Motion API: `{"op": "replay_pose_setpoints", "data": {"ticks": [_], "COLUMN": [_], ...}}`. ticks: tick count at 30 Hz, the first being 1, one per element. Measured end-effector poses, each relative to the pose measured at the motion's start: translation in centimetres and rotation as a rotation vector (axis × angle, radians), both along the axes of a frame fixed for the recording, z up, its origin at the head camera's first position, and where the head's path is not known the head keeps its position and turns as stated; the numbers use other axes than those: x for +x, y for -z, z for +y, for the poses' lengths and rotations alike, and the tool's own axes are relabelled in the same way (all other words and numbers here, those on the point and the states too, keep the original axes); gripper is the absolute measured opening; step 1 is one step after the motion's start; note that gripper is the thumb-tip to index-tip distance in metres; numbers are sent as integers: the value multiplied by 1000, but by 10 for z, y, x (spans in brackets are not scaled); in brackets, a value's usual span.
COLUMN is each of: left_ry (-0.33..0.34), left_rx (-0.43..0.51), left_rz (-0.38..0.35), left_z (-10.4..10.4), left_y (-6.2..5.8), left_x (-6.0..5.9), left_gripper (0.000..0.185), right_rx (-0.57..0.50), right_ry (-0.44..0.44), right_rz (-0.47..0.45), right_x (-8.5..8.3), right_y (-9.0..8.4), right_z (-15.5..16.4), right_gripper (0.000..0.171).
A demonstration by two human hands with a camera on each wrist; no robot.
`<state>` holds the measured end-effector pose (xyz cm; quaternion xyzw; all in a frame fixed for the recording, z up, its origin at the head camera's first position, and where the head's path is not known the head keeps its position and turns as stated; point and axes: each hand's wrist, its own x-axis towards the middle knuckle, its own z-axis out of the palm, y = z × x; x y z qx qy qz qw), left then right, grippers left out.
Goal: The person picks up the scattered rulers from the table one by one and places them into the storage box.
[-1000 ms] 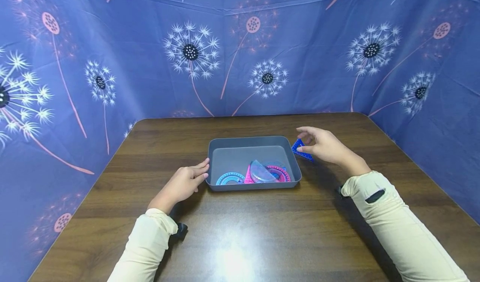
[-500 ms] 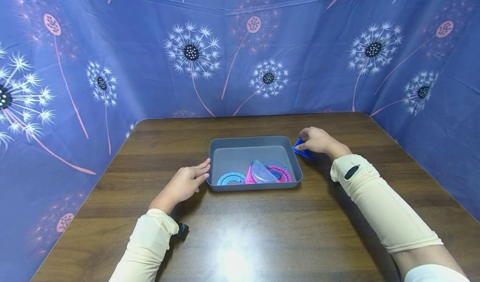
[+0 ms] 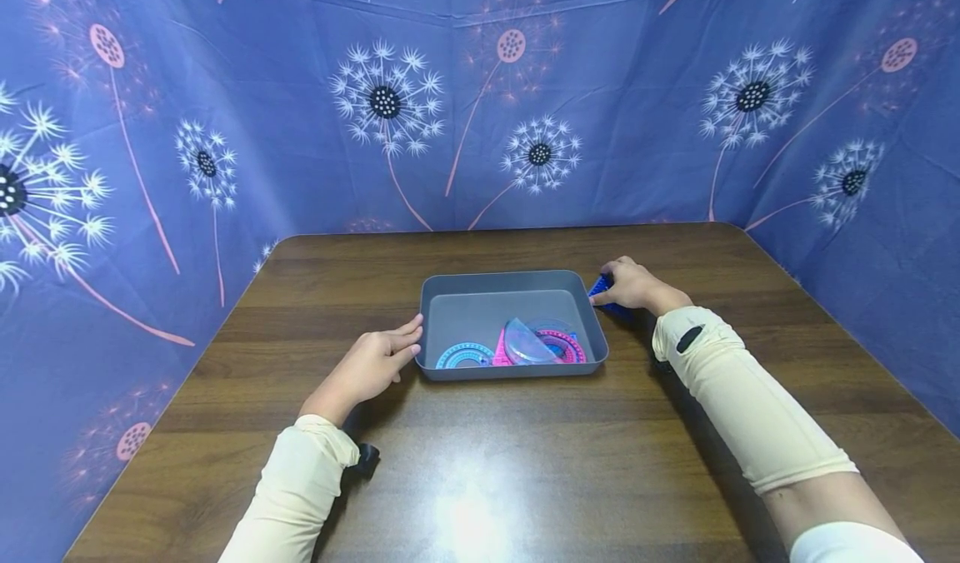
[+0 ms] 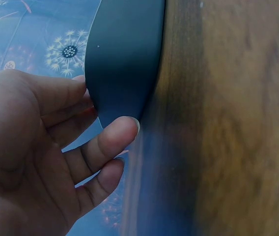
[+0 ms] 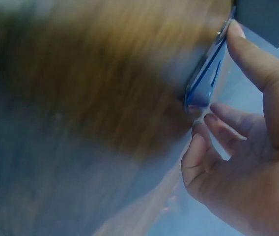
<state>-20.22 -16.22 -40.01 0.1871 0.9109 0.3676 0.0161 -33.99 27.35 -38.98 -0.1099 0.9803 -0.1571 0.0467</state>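
Observation:
A grey rectangular tray point(image 3: 468, 306) lies on the wooden table. My left hand point(image 3: 367, 366) rests its fingertips against the tray's left wall, the fingers fairly straight; the left wrist view shows them at the tray's corner point(image 4: 125, 54). Just off the tray's right side, my right hand point(image 3: 634, 286) pinches a blue triangular set square point(image 3: 600, 283) by its edges. The right wrist view has the thumb at one end of the set square point(image 5: 206, 81) and fingers at the other. Part of it is hidden by the hand.
Along the tray's near side lie a light-blue protractor point(image 3: 465, 350), a clear semicircular protractor point(image 3: 527, 346), a pink protractor point(image 3: 576, 348) and a pink piece point(image 3: 500, 353), partly overlapping. A blue dandelion-print cloth point(image 3: 450, 180) hangs behind the table point(image 3: 337, 271).
My right hand has closed its fingers in on the blue set square, and the forearm has swung inward to the left. The left hand stays at the tray wall.

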Motion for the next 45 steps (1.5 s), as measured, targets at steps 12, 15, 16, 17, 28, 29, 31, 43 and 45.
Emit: {"op": "replay_pose_setpoints", "data": {"ticks": [12,15,16,17,28,29,31,43,45], "left_ry": [-2,2,6,7,10,12,12,3,5], "left_rx": [-10,-7,-3,-1,10,10,10,12,10], "left_rz": [19,24,28,29,1,2,0,12,10], "left_z": [0,0,0,0,0,0,0,0,0], "left_y": [-3,-2,-2,-2,-3,-2,-1,2,2], "left_x": [-2,-3,-3,-3,-1,-1,-1,1,1], "left_gripper": [39,39,39,39,40,40,40,39,39], "right_rx": [-83,-119,-129,-138,-145,-147,-152,-173,-179], "right_ry": [-22,-18,-16,-17,-1,1,8,30,33], "right_rz": [1,-8,-12,-15,-24,-24,-26,33,48], "right_x": [-5,-7,-7,-8,-3,-2,-1,2,3], "right_y": [3,4,5,5,4,4,5,4,4], "right_z": [7,9,10,10,9,9,9,6,7], "right_gripper": [65,64,64,64,55,54,52,44,43]}}
